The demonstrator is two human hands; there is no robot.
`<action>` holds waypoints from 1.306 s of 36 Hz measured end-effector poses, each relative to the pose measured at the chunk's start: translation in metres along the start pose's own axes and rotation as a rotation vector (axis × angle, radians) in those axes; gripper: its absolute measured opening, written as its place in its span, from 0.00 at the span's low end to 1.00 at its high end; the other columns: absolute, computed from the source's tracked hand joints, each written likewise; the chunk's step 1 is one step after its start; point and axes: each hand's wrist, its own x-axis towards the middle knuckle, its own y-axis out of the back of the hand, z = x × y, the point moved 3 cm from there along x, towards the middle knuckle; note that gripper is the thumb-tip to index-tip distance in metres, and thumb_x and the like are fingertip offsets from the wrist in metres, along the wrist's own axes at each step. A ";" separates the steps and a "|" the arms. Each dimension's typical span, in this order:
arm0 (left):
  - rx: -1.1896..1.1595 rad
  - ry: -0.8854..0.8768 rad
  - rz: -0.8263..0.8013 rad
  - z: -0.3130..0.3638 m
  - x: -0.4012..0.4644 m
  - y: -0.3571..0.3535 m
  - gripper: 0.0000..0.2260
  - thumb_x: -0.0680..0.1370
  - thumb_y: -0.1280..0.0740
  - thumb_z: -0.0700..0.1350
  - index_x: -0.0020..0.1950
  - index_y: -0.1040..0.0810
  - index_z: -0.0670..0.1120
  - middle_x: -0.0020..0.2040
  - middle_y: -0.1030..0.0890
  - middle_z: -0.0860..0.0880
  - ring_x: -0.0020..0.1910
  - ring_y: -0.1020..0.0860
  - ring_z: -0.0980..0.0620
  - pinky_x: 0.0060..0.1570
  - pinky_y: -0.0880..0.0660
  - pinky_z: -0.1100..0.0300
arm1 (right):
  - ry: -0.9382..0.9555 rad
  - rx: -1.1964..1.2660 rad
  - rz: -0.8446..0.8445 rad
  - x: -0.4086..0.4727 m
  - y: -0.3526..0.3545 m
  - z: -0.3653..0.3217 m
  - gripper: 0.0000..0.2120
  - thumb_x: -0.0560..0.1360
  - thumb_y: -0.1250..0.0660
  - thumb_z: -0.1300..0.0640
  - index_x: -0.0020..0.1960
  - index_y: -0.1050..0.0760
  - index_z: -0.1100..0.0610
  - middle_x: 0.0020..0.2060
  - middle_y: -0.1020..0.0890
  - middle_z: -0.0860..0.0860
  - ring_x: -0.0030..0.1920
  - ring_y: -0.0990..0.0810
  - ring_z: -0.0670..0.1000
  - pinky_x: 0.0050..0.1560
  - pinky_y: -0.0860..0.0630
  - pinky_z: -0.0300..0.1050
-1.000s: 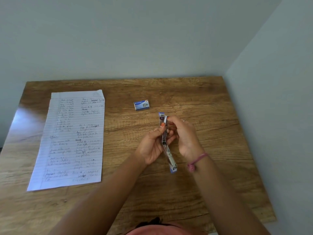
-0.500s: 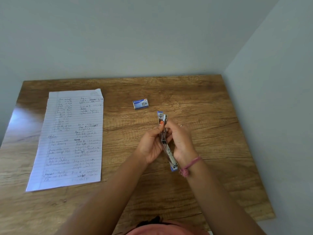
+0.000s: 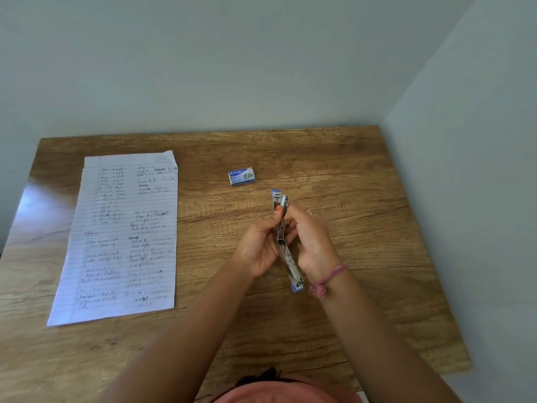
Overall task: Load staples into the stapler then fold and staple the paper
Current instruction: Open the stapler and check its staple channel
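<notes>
The stapler [image 3: 283, 239] was swung wide open and held up over the middle of the wooden table [image 3: 363, 184], metal staple channel showing, one blue end pointing away and the other back toward the person. The left hand [image 3: 261, 245] was pinching it from the left, thumb pressed on the upper part, and the right hand [image 3: 312, 242] was closed around it from the right, so it sat squeezed between both palms with each end poking out past the fingers. Couldn't tell whether staples were in the channel yet. My guess is it was the loading step, so I'd keep the channel level and seat the strip fully before snapping it shut. The staple box [image 3: 241, 176] sat just beyond the hands, and the handwritten paper [image 3: 122, 237] lay flat, well off left.
</notes>
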 end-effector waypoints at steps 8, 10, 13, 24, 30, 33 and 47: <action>-0.012 0.019 0.018 0.002 0.001 -0.001 0.09 0.75 0.34 0.43 0.49 0.20 0.38 0.38 0.18 0.44 0.36 0.17 0.51 0.39 0.19 0.60 | -0.038 -0.026 0.006 0.000 -0.013 -0.007 0.10 0.71 0.37 0.67 0.49 0.20 0.66 0.26 0.25 0.51 0.19 0.26 0.43 0.20 0.32 0.33; -0.025 0.014 0.023 0.002 0.001 0.000 0.09 0.77 0.35 0.43 0.48 0.20 0.38 0.38 0.17 0.43 0.37 0.17 0.51 0.40 0.19 0.60 | -0.050 -0.019 0.005 -0.001 -0.013 -0.008 0.08 0.71 0.37 0.68 0.47 0.21 0.65 0.24 0.25 0.50 0.18 0.28 0.42 0.19 0.33 0.33; -0.041 0.012 0.015 0.002 0.002 0.000 0.10 0.79 0.36 0.42 0.47 0.18 0.37 0.39 0.17 0.42 0.38 0.17 0.50 0.40 0.18 0.59 | -0.060 -0.026 -0.006 -0.002 -0.009 -0.008 0.06 0.71 0.36 0.67 0.44 0.21 0.64 0.21 0.26 0.49 0.18 0.29 0.43 0.19 0.34 0.32; -0.027 0.038 0.037 0.002 -0.002 -0.004 0.10 0.76 0.34 0.42 0.51 0.22 0.36 0.39 0.18 0.42 0.36 0.18 0.51 0.36 0.19 0.60 | -0.082 -0.061 -0.037 0.003 -0.010 -0.005 0.08 0.71 0.38 0.66 0.46 0.23 0.59 0.28 0.27 0.51 0.21 0.29 0.44 0.20 0.33 0.33; 0.026 0.033 0.068 0.002 -0.001 -0.003 0.09 0.80 0.38 0.43 0.51 0.22 0.39 0.44 0.22 0.43 0.43 0.23 0.49 0.43 0.21 0.59 | -0.028 -0.037 0.014 0.002 -0.016 -0.001 0.08 0.71 0.40 0.66 0.36 0.25 0.59 0.25 0.28 0.49 0.20 0.29 0.43 0.20 0.33 0.32; 0.051 0.020 0.068 0.001 -0.002 -0.003 0.10 0.79 0.38 0.44 0.49 0.21 0.39 0.43 0.21 0.43 0.43 0.23 0.49 0.44 0.23 0.59 | -0.003 -0.003 0.014 0.000 -0.014 0.001 0.10 0.71 0.39 0.66 0.32 0.27 0.58 0.21 0.29 0.47 0.18 0.31 0.42 0.19 0.35 0.32; -0.041 0.024 0.032 0.003 -0.002 -0.003 0.11 0.81 0.39 0.43 0.47 0.20 0.38 0.37 0.17 0.44 0.36 0.17 0.51 0.40 0.19 0.59 | -0.079 -0.006 -0.039 0.001 -0.011 -0.004 0.09 0.71 0.37 0.66 0.34 0.23 0.59 0.18 0.26 0.47 0.17 0.29 0.42 0.18 0.34 0.32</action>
